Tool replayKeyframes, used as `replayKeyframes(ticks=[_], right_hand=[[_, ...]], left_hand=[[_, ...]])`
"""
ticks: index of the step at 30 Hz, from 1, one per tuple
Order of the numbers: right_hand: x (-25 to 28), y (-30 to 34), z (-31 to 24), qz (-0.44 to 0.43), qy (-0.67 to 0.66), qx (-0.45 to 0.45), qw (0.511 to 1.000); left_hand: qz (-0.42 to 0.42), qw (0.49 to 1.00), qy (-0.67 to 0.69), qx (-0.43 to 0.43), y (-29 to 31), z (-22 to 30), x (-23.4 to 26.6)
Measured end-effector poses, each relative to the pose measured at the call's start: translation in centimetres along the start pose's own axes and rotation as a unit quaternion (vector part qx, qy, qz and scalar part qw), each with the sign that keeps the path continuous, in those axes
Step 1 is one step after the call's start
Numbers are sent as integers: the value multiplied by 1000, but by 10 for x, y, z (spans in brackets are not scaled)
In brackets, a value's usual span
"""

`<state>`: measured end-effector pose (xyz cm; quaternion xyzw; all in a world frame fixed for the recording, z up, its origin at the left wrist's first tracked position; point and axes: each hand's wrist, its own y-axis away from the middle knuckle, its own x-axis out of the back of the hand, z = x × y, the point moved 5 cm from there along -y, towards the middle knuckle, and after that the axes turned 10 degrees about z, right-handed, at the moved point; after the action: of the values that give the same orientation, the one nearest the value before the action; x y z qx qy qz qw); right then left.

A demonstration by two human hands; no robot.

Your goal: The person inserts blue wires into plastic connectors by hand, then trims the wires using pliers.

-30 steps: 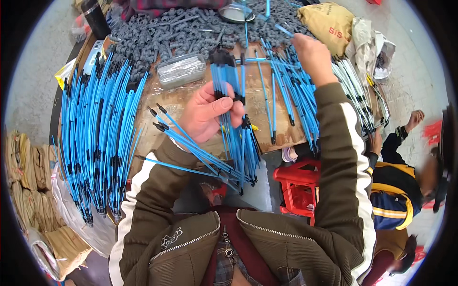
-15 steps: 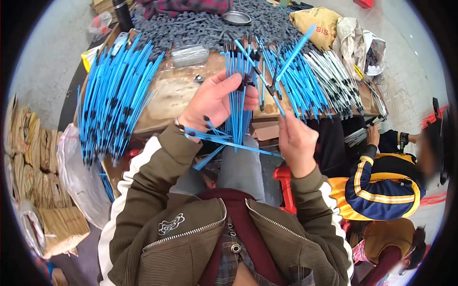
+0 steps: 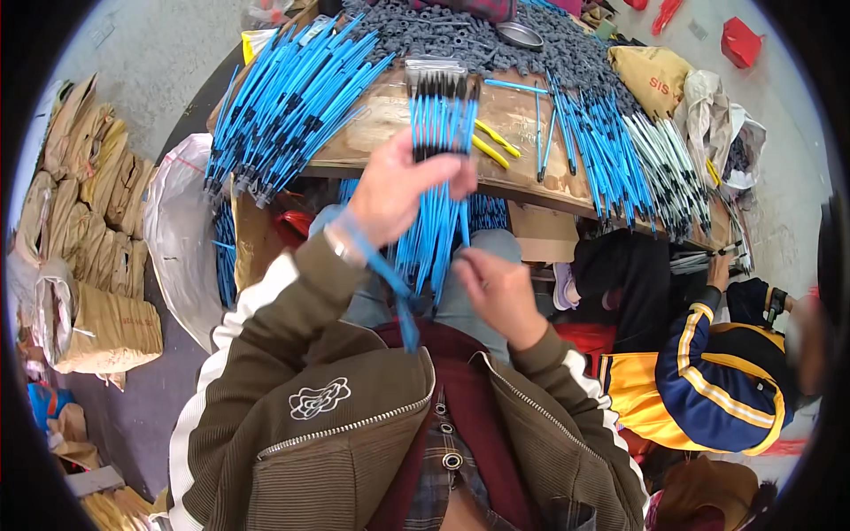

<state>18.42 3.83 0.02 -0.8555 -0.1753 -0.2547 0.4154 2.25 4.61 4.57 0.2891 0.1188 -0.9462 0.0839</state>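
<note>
A thick bundle of thin blue rods (image 3: 431,208) with black tips and black middle joints hangs upright over my knees. My left hand (image 3: 398,186) is wrapped round its middle. Below and to the right, my right hand (image 3: 500,288) is closed, its thumb and fingertips pinching the lower end of a blue rod (image 3: 466,226) at the bundle's right edge. Blue strips (image 3: 381,265) hang from my left wrist beside a bracelet. Just beyond the bundle, a pair of yellow-handled pliers (image 3: 496,146) lies on the wooden table (image 3: 376,119).
Piles of blue rods (image 3: 292,97) lie left and right on the table, with white rods (image 3: 664,168) farther right. Grey plastic parts (image 3: 425,35) heap at the back around a round metal dish (image 3: 520,35). A co-worker (image 3: 717,380) sits at right; sacks (image 3: 97,203) stack at left.
My right hand has come down and inward, bringing its blue rod from a slant at the right to the bundle's edge. The pliers have come into sight. The view has shifted left.
</note>
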Motion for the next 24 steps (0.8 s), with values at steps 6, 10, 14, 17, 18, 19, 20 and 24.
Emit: replayKeyframes(ticks=[6,10,14,17,18,19,20,24], right_hand=[[42,-71,11,133,-27,-18,991],[39,-107,-9,187,-101,28,977],[-14,-107,-34,47,-75,181,979],[-48,-103,-32,-56,-102,190,975],[-51,-108,-27,-48,-111,170,978],[-52,-115,-20,-41,-120,150,980],[-56,-120,-11,-32,-130,128,983],[-59,-166,73,73,48,36,996]], left_hand=[[27,998,-43,-46,-46,-36,43],[-13,990,-139,-1,3,-38,33],[-7,957,-275,-89,31,-41,41],[-7,983,-175,63,39,-51,54],[4,982,-176,63,35,-50,59],[10,982,-170,84,23,-51,64],[15,980,-165,106,9,-54,72],[102,971,-105,186,-42,-54,97]])
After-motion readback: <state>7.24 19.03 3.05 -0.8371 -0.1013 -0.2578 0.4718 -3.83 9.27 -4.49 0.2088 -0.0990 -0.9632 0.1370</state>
